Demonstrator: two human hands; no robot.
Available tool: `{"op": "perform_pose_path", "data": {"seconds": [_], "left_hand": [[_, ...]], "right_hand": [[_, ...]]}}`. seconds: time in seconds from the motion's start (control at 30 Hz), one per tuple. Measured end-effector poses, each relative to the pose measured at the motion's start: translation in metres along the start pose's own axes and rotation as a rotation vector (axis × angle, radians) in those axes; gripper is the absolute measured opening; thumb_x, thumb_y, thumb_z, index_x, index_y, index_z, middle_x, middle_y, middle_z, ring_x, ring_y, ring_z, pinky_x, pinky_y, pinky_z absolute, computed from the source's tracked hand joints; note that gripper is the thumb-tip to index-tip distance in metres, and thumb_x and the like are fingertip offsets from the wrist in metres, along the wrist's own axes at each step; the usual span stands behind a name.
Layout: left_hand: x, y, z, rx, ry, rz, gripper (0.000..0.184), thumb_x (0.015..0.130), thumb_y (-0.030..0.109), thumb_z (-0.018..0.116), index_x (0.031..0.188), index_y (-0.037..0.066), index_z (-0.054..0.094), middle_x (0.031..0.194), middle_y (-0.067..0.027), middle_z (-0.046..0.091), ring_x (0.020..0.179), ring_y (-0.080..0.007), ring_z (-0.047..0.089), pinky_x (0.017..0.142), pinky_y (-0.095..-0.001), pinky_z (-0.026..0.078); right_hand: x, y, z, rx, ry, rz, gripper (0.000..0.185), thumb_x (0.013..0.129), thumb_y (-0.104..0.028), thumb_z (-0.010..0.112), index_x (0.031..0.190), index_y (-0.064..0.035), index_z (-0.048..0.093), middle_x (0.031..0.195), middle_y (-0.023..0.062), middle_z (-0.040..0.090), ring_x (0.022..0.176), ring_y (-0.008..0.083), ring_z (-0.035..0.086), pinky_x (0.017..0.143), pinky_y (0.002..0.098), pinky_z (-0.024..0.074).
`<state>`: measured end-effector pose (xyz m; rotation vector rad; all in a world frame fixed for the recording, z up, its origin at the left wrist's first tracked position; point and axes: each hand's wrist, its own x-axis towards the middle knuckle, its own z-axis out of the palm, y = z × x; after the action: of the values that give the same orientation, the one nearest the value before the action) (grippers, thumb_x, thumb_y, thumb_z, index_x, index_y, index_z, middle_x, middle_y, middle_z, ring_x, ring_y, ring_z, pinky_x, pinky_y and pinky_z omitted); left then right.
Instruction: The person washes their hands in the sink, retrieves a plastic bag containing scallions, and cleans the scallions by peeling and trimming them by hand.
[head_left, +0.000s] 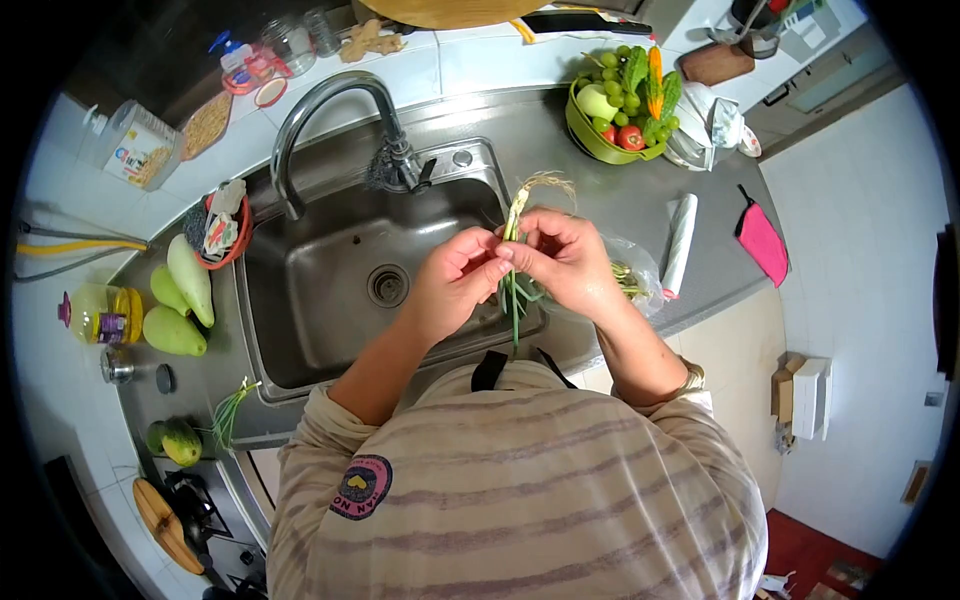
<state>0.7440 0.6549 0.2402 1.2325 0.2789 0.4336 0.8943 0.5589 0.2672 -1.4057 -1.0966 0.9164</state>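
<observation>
While hands (456, 284) pinch scallion (516, 208), right wrist (606, 304) partly hides plastic bag (648, 280).

The person wears a loose cream shirt (530, 500) with blurry-edged, mauve-brown stripes running across it. Toward nine o'clock sits a round dark patch (361, 487) with a yellow heart and pink lettering, only partly readable. Both sleeves (338, 425) end around the elbows, at ten and two o'clock. Black straps (488, 371) show at twelve; a brownish band (693, 375) edges the right sleeve.
</observation>
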Motion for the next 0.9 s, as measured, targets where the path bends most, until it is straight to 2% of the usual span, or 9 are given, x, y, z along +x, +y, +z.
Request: {"op": "perform_pose_path", "data": {"seconds": [0.1, 0.17, 0.2, 0.43, 0.53, 0.6, 0.73, 0.8, 0.9], "left_hand": [[-0.006, 0.001, -0.012, -0.020, 0.014, -0.079, 0.008, 0.092, 0.008, 0.055, 0.099, 0.004, 0.056, 0.082, 0.0014, 0.059, 0.064, -0.0017, 0.044, 0.054, -0.0172, 0.035], [-0.009, -0.001, -0.020, -0.064, 0.001, -0.120, 0.009, 0.092, 0.009, 0.054, 0.100, 0.004, 0.056, 0.082, 0.0016, 0.058, 0.063, -0.0018, 0.043, 0.054, -0.0171, 0.034], [-0.010, -0.002, -0.024, -0.104, -0.024, -0.163, 0.011, 0.092, 0.009, 0.054, 0.102, 0.005, 0.056, 0.082, 0.0018, 0.057, 0.063, -0.0018, 0.042, 0.054, -0.0170, 0.033], [-0.011, 0.010, -0.035, -0.113, 0.003, -0.269, 0.025, 0.092, 0.015, 0.051, 0.114, 0.004, 0.055, 0.078, 0.0017, 0.053, 0.061, -0.0026, 0.038, 0.054, -0.0164, 0.029], [-0.010, 0.011, -0.038, -0.021, -0.003, -0.247, 0.026, 0.093, 0.016, 0.050, 0.115, 0.004, 0.055, 0.078, 0.0016, 0.053, 0.061, -0.0022, 0.038, 0.053, -0.0167, 0.029], [-0.009, 0.012, -0.040, 0.043, -0.006, -0.239, 0.026, 0.093, 0.017, 0.051, 0.114, 0.004, 0.055, 0.078, 0.0024, 0.052, 0.062, -0.0022, 0.039, 0.054, -0.0165, 0.030], [-0.007, 0.003, -0.039, 0.051, -0.005, -0.227, 0.019, 0.090, 0.011, 0.058, 0.107, 0.003, 0.057, 0.079, 0.0035, 0.054, 0.069, -0.0027, 0.046, 0.060, -0.0189, 0.037], [-0.009, -0.013, -0.037, 0.266, 0.123, 0.079, 0.022, 0.085, 0.004, 0.063, 0.106, 0.001, 0.057, 0.074, 0.0037, 0.053, 0.062, -0.0027, 0.045, 0.055, -0.0200, 0.037], [-0.013, -0.016, -0.041, 0.550, 0.168, 0.062, 0.027, 0.083, -0.003, 0.062, 0.109, 0.001, 0.056, 0.079, 0.0053, 0.055, 0.065, 0.0007, 0.043, 0.055, -0.0173, 0.035]], "right_hand": [[0.008, -0.002, 0.006, -0.041, -0.025, -0.057, 0.012, 0.086, -0.007, 0.065, 0.094, 0.0024, 0.065, 0.076, -0.0008, 0.061, 0.065, 0.0034, 0.052, 0.057, 0.0175, 0.0413], [0.011, -0.007, 0.005, 0.058, -0.073, 0.053, 0.013, 0.089, -0.009, 0.062, 0.088, 0.0032, 0.066, 0.075, 0.0016, 0.062, 0.063, 0.0051, 0.054, 0.056, 0.0189, 0.0431], [0.013, -0.003, 0.002, 0.006, -0.120, 0.050, 0.014, 0.089, -0.011, 0.061, 0.092, 0.0008, 0.068, 0.080, 0.0035, 0.066, 0.064, 0.0063, 0.057, 0.056, 0.0213, 0.0482], [0.020, -0.001, 0.005, 0.041, -0.025, 0.019, 0.015, 0.092, -0.010, 0.058, 0.095, 0.0022, 0.066, 0.082, 0.0025, 0.066, 0.063, 0.0065, 0.056, 0.055, 0.0209, 0.0470], [0.023, 0.002, 0.004, 0.069, 0.038, 0.035, 0.013, 0.089, -0.009, 0.060, 0.093, 0.0021, 0.066, 0.080, 0.0038, 0.065, 0.063, 0.0075, 0.056, 0.055, 0.0215, 0.0470], [0.024, 0.006, 0.004, -0.299, 0.174, -0.273, 0.011, 0.086, -0.007, 0.065, 0.094, 0.0006, 0.066, 0.077, 0.0042, 0.064, 0.060, 0.0074, 0.055, 0.053, 0.0199, 0.0445], [0.026, 0.001, 0.021, -0.360, 0.188, -0.246, 0.030, 0.073, -0.004, 0.076, 0.101, -0.0013, 0.064, 0.079, 0.0040, 0.063, 0.068, 0.0084, 0.059, 0.060, 0.0223, 0.0491], [0.029, 0.009, 0.031, -0.305, 0.227, -0.252, 0.028, 0.075, -0.002, 0.074, 0.101, -0.0006, 0.064, 0.080, 0.0044, 0.063, 0.071, 0.0100, 0.060, 0.065, 0.0241, 0.0511], [0.029, 0.012, 0.040, -0.250, 0.262, -0.214, 0.024, 0.077, -0.001, 0.071, 0.100, -0.0004, 0.065, 0.080, 0.0061, 0.064, 0.072, 0.0112, 0.061, 0.067, 0.0243, 0.0516]]}}
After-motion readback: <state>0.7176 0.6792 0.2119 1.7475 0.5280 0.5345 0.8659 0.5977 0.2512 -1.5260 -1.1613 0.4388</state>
